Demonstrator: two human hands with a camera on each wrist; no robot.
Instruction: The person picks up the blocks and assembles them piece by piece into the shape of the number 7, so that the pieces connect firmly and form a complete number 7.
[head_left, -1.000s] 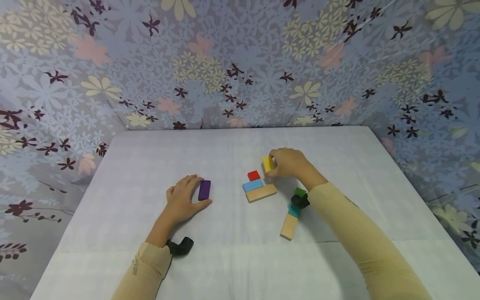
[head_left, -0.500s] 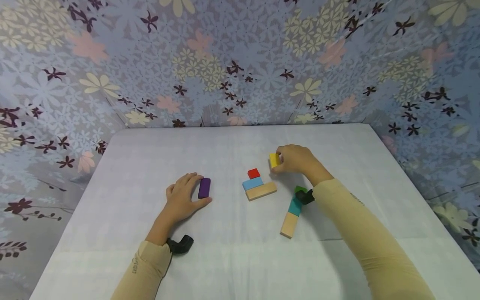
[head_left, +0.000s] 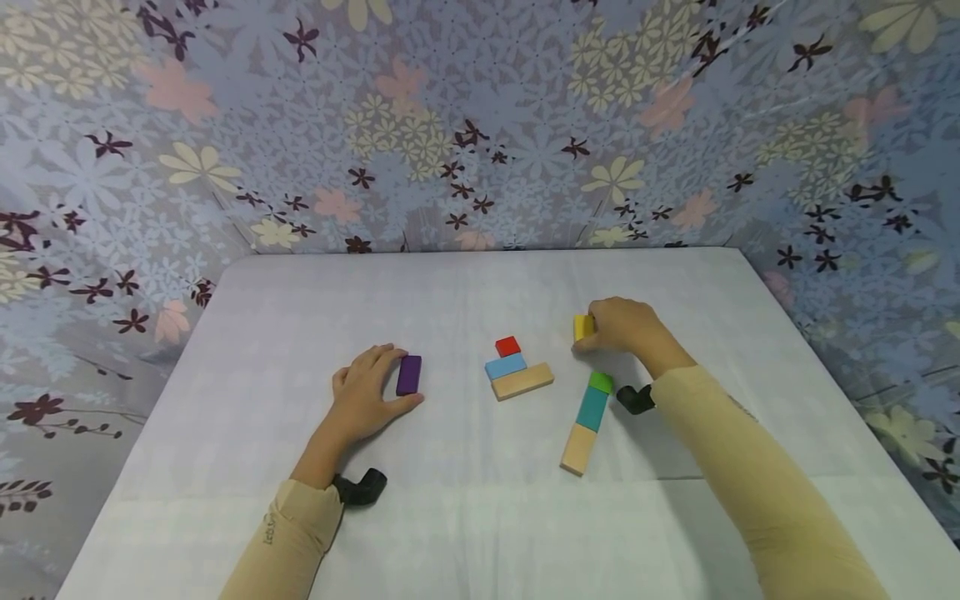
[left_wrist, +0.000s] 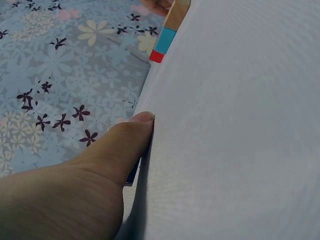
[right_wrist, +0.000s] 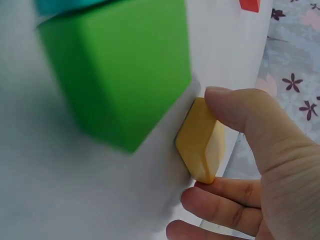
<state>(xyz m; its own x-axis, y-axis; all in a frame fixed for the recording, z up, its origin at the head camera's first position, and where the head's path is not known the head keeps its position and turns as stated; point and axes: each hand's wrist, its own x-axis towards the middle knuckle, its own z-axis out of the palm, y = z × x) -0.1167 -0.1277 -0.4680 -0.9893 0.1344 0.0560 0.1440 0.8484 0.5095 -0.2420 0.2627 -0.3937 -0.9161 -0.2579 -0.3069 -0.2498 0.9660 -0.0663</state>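
In the head view the left hand (head_left: pixel 367 392) holds a purple block (head_left: pixel 408 375) by its ends, thumb at the near end and a finger at the far one. The thumb hides most of that block in the left wrist view. The right hand (head_left: pixel 626 327) pinches a yellow block (head_left: pixel 582 327) beyond a line of three touching blocks: green (head_left: pixel 601 382), teal (head_left: pixel 592 408) and plain wood (head_left: pixel 578 450). In the right wrist view, thumb and fingers grip the yellow block (right_wrist: pixel 199 140) at opposite ends, beside the large green block (right_wrist: pixel 135 65).
Between the hands, a red block (head_left: pixel 507 346), a light blue block (head_left: pixel 506 367) and a longer wooden block (head_left: pixel 522 382) lie close together on the white tablecloth (head_left: pixel 337 292). Flowered cloth (head_left: pixel 465 125) rises behind the table's far edge.
The right hand has moved rightward with the yellow block, away from the red and blue blocks, uncovering the green and teal ones. The left hand and purple block have stayed in place.
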